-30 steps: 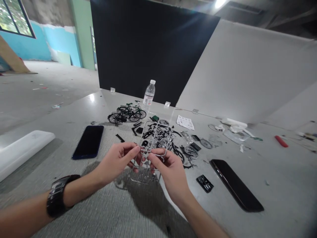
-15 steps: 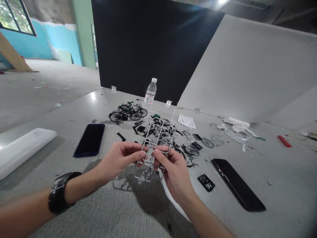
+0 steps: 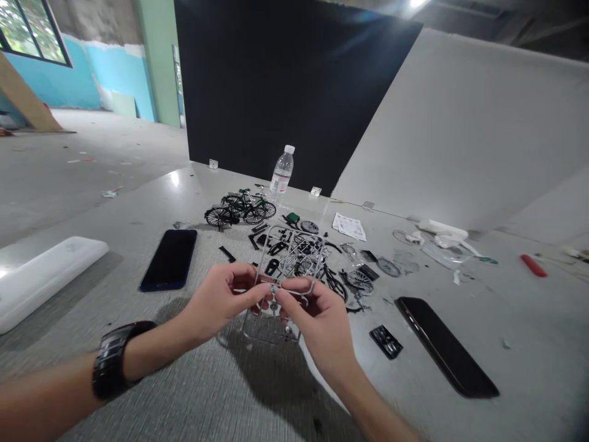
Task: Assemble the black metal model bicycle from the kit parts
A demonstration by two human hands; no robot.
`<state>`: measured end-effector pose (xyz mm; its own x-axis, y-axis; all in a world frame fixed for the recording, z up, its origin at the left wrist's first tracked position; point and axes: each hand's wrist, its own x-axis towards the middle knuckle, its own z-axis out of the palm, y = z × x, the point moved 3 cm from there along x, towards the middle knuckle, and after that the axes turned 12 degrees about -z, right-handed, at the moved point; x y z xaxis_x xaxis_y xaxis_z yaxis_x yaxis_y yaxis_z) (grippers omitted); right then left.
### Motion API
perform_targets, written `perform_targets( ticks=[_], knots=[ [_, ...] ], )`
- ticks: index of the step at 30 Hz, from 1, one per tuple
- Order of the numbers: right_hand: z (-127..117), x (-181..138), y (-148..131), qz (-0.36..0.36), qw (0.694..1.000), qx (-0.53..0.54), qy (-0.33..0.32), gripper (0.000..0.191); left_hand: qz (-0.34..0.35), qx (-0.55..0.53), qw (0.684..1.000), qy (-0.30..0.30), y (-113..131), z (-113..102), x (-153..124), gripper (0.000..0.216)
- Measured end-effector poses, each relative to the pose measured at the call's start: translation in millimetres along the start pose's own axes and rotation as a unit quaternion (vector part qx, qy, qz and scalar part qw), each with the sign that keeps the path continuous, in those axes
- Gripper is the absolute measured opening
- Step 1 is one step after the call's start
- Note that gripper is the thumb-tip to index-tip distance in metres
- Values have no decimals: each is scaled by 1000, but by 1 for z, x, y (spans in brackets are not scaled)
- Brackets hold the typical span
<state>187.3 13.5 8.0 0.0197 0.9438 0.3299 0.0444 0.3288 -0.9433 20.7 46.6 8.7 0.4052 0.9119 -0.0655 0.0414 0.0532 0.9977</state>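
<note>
A silver plastic parts frame (image 3: pixel 269 245), a sprue with thin rods and small pieces, is held above the table between both hands. My left hand (image 3: pixel 225 301) pinches it from the left, thumb and fingers closed near its middle. On the other side my right hand (image 3: pixel 317 313) grips it, its thumb tip close to the left thumb. The fingers hide the small piece between them. Behind the sprue lies a heap of black and silver model bicycle parts (image 3: pixel 299 252). Assembled model bicycles (image 3: pixel 234 212) stand at the back left of that heap.
A water bottle (image 3: pixel 281 174) stands at the back. Phones lie on both sides, a blue one (image 3: pixel 169 259) left and a black one (image 3: pixel 446 347) right. Also around are a small black parts plate (image 3: pixel 385 342), a paper sheet (image 3: pixel 350 226), a red object (image 3: pixel 534 265) and a white block (image 3: pixel 50 279).
The sprue has tilted and shifted slightly down and left between the hands. Both thumbs have drawn closer together at its middle.
</note>
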Motion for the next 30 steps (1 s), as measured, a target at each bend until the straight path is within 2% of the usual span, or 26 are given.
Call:
perform_targets(
  ticks=[16,24,30],
  knots=[
    [1,-3,-1,-44,996,-78,-5,15,-2,30,999,16,0,0,1,16],
    [2,-5,-1,-2,998,-63,26,18,-4,83,996,26,0,0,-1,20],
    [6,-7,-2,-20,996,-79,43,15,-13,111,993,48,2,2,-6,20]
  ],
)
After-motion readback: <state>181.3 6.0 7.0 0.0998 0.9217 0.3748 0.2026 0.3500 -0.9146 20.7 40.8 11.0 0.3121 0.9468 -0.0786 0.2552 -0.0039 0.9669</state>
